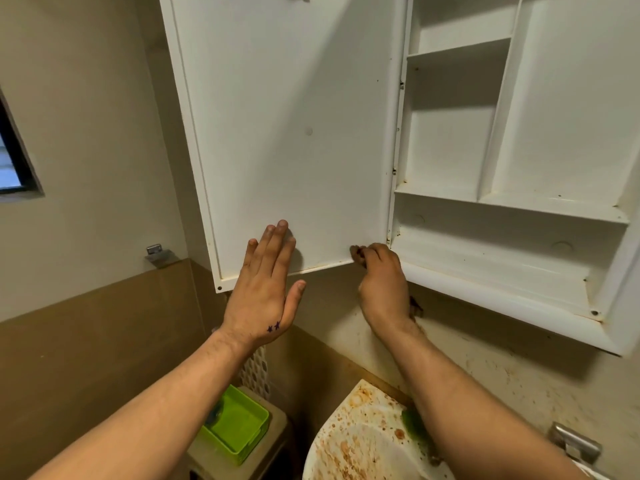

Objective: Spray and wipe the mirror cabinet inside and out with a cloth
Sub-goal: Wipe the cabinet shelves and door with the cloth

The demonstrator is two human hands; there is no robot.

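Note:
The white mirror cabinet [519,202] hangs on the wall with its door [287,133] swung open to the left, inner face towards me. Its shelves hold nothing and show brown grime in the lower corners. My left hand [265,289] lies flat with straight fingers against the lower part of the door's inner face. My right hand [382,285] is curled at the door's bottom edge near the hinge. It grips a small dark cloth [356,252] that peeks out at its fingertips and below the palm. No spray bottle is in view.
A badly stained white sink [356,445] sits below the cabinet with a green sponge [412,422] on its rim. A green plastic box [239,427] rests on a stand to the left. A window [14,157] is on the left wall.

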